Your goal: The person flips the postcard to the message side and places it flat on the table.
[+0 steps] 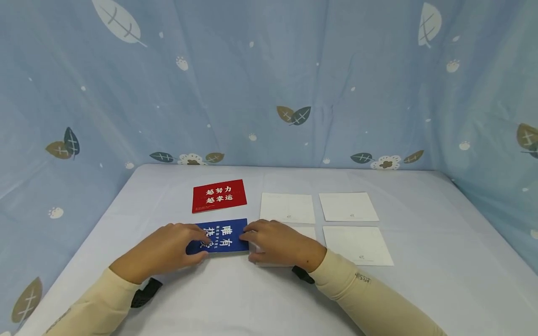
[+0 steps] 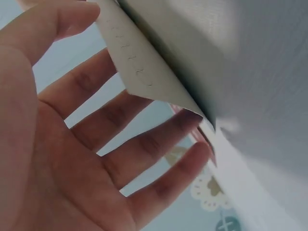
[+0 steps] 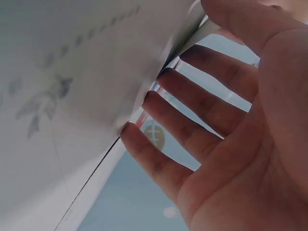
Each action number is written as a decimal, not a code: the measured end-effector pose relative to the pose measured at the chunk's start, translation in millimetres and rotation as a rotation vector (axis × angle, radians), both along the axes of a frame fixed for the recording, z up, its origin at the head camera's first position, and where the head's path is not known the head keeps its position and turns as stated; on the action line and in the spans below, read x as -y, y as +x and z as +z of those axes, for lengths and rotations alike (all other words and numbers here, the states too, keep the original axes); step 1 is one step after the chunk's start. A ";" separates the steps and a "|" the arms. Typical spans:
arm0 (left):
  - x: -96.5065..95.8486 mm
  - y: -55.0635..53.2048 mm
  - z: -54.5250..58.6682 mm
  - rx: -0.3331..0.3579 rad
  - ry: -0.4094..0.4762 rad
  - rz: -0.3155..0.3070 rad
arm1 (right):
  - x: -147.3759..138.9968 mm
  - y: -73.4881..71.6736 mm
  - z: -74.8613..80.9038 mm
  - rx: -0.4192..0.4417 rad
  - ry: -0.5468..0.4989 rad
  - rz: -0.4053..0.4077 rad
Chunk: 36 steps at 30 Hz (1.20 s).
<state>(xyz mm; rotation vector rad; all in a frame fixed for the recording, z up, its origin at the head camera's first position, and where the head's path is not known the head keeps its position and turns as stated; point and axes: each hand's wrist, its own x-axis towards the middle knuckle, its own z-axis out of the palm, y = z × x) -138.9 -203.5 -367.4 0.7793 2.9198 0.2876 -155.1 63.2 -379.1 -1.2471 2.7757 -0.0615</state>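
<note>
A blue postcard [image 1: 233, 226] with white Chinese characters lies sideways, centre-left on the table. My left hand [image 1: 174, 245] holds its left end, thumb at the near edge and fingers over the top. The left wrist view shows the pale underside [image 2: 130, 67] of the postcard tilted up between thumb and fingers. At the right end, my right hand [image 1: 281, 242] grips the edge with index finger and thumb. A white card [image 1: 308, 232] lies partly hidden beneath that hand. Just behind the blue postcard is a red postcard [image 1: 219, 196] with white characters.
Three more white cards lie to the right: one behind my right hand [image 1: 287, 207], one at the back right [image 1: 349, 206], one at the front right [image 1: 357, 246]. A white cloth [image 1: 235, 298] covers the table. Blue leaf-patterned curtain [image 1: 252, 84] surrounds its back and sides.
</note>
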 end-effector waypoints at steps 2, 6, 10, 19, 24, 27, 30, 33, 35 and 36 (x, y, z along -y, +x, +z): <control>0.5 0.5 2.4 -0.007 0.018 -0.009 | -0.1 -0.1 0.1 -0.017 -0.009 0.008; 2.3 1.2 6.8 -0.040 0.047 -0.033 | 0.3 -0.6 0.4 -0.055 -0.043 0.026; 4.4 1.2 10.8 -0.086 0.063 -0.051 | 0.7 -0.7 1.9 -0.077 -0.106 0.019; 8.3 -1.4 13.3 -0.143 0.115 -0.063 | 1.0 -1.1 3.9 -0.093 -0.267 0.019; 9.5 -2.6 13.8 -0.206 0.166 -0.020 | 0.7 -2.1 4.2 -0.093 -0.347 0.021; 10.3 -3.8 13.9 -0.303 0.183 -0.009 | 1.3 -2.2 4.6 -0.106 -0.379 0.012; 11.8 -4.9 13.4 -0.410 0.202 -0.005 | 2.3 -0.8 5.8 -0.092 -0.416 -0.005; 13.3 -6.1 12.1 -0.474 0.228 -0.002 | 3.5 1.9 7.9 -0.056 -0.448 -0.028; 14.2 -7.1 10.8 -0.503 0.243 -0.007 | 4.0 3.1 8.7 -0.030 -0.459 -0.040; 14.6 -7.6 10.1 -0.512 0.249 -0.006 | 4.3 3.7 9.2 -0.020 -0.461 -0.043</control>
